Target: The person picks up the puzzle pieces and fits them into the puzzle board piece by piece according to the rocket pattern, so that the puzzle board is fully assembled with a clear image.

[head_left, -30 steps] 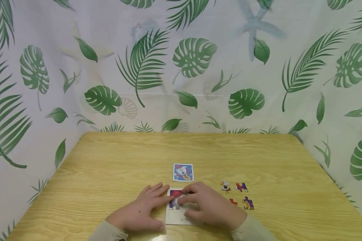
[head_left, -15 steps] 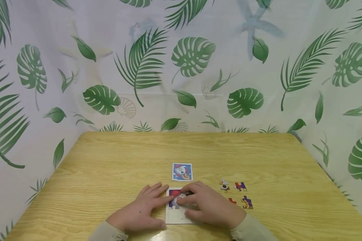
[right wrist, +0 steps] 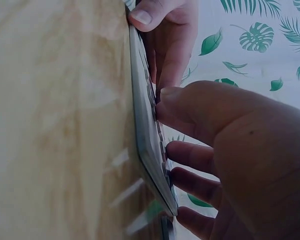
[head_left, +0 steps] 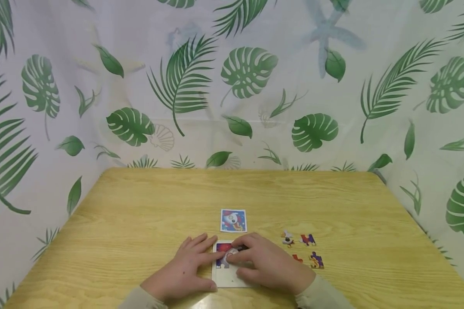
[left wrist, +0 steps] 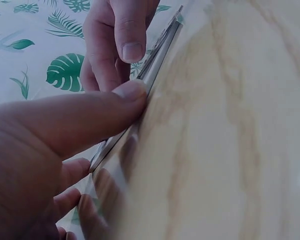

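Touching jigsaw tray (head_left: 230,280) w/ both hands: L hand (head_left: 185,266) spread at its left, gripping nothing; R hand (head_left: 264,262) atop its pcs (head_left: 221,263), fingers parted, prob. no pinch, tips part-hidden.

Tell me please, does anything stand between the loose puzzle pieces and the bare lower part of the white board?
Yes: in the head view, the right hand lies between the loose puzzle pieces and the white board, hiding part of its right side. The left hand, at the left edge, is not on that path.

Indoor nook, leafy curtain (head_left: 205,94), wood-grain table (head_left: 232,189)
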Action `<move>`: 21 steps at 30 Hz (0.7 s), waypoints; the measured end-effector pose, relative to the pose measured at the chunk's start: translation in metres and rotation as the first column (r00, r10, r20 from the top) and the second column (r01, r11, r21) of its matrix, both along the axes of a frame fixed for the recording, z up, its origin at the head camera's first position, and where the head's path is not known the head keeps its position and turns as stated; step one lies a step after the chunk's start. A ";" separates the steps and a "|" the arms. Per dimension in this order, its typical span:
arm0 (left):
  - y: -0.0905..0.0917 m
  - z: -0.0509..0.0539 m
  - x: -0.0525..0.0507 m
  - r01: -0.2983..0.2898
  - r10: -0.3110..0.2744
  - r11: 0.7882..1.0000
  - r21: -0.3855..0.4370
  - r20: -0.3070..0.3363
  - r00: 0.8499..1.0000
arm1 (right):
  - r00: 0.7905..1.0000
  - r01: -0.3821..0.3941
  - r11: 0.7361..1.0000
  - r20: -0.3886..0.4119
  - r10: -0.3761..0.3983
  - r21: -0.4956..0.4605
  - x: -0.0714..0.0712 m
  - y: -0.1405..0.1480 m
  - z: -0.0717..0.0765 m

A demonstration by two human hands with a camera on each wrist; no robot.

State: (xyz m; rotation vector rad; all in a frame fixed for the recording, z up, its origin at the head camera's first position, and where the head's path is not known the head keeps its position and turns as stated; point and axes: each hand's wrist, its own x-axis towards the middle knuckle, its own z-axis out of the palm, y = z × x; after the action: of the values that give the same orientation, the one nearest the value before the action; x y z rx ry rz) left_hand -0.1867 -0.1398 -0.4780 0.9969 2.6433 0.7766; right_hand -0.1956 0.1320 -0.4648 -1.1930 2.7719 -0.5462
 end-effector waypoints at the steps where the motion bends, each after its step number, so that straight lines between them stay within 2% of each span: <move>1: 0.000 0.001 -0.001 0.003 -0.003 1.000 -0.003 0.003 1.000 | 1.000 0.002 1.000 0.002 -0.002 -0.001 0.000 0.000 0.000; 11: 0.000 0.001 -0.003 0.011 -0.010 1.000 -0.022 0.036 0.999 | 0.999 0.024 0.999 0.032 -0.023 -0.047 0.000 0.003 0.003; 21: 0.001 0.001 -0.003 0.012 -0.012 1.000 -0.026 0.006 1.000 | 0.989 0.137 0.987 0.066 -0.132 -0.080 -0.010 0.022 0.012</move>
State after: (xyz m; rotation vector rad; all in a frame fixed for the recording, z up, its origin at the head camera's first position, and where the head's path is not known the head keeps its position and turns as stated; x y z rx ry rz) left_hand -0.1902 -0.1391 -0.4769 1.0011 2.6333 0.7390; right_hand -0.2054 0.1536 -0.4531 -0.9904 2.8181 -0.7051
